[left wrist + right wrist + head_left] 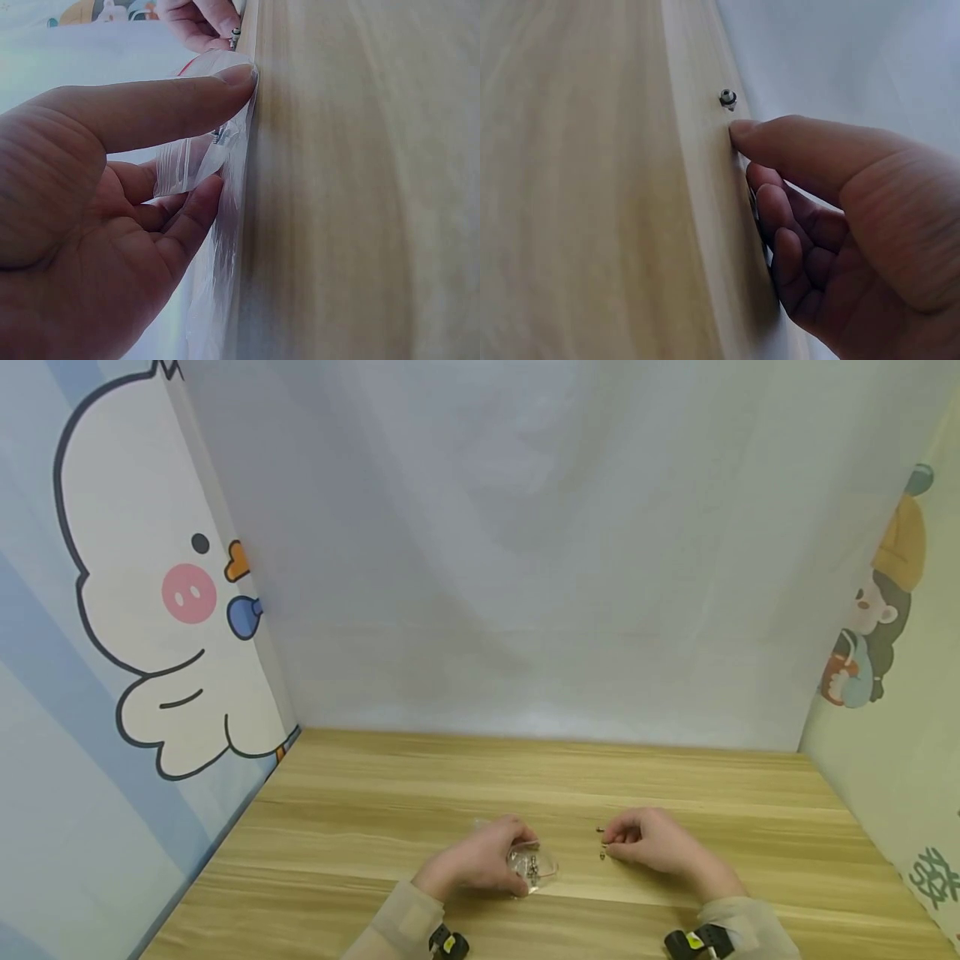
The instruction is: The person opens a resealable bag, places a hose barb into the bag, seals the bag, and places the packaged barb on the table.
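My left hand [491,856] grips a clear zip bag [546,870], thumb on one side and fingers on the other. Small metal screws [533,867] show through its plastic in a cluster. To the right of the bag my right hand [656,843] is low at the tabletop, its thumb and forefinger pinching at a tiny metal screw [604,844]. Another small screw [727,98] stands on the wood just beyond the thumb tip in the right wrist view. A further little metal piece [600,830] lies on the far side of the fingertips.
The wood-grain table [360,793] ends at a pale grey backdrop [525,568]. Printed side panels rise at the left [135,635] and right [900,735]. A wrist strap with a black device [448,942] is on each forearm.
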Motion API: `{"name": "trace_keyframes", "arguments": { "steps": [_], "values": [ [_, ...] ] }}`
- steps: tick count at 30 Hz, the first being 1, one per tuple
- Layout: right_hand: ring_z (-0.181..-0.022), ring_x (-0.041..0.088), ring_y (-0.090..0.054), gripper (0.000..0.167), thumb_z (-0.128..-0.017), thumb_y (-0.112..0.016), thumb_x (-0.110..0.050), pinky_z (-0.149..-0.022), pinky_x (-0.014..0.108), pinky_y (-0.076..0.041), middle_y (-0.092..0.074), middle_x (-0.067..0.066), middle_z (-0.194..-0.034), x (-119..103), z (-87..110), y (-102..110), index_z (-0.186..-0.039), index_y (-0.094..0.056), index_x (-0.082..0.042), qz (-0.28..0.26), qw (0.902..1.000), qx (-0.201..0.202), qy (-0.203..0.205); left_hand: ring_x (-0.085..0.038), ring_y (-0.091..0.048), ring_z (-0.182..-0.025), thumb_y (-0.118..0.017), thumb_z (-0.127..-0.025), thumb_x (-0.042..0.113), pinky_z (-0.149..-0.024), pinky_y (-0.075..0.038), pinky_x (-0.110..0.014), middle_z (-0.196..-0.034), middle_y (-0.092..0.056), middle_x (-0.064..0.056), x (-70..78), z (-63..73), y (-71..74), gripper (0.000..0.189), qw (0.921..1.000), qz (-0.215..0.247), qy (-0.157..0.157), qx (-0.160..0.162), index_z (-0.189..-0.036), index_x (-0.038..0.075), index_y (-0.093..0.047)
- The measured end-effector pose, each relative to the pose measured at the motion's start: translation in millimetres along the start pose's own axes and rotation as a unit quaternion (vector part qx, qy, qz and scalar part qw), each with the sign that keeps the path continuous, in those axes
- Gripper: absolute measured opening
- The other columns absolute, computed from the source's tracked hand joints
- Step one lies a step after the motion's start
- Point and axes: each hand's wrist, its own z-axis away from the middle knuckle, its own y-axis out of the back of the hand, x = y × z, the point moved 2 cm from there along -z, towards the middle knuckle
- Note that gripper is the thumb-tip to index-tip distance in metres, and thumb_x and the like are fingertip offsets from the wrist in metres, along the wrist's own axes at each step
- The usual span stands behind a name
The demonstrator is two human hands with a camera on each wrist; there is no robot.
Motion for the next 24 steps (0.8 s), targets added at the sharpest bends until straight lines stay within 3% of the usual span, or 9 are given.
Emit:
{"name": "trace_keyframes", "arguments": {
  "steps": [24],
  "values": [
    [-0.075,0.009,-0.06,0.007,-0.095,-0.081,-0.02,-0.067,0.026,-0.05,-0.069,-0.005,-0.085,-1.5,1.8,-0.3,-0.098,-0.078,-0.014,-0.014,0.9996,0.0,-0.023,-0.005,-0.058,-0.102,-0.098,-0.071,0.012,-0.095,-0.05,-0.024,-0.116,-0.064,0.007,-0.2,-0.3,1.5,0.061,1.0,0.0,0.006,0.0,-0.125,0.009,-0.069]
  ]
}}
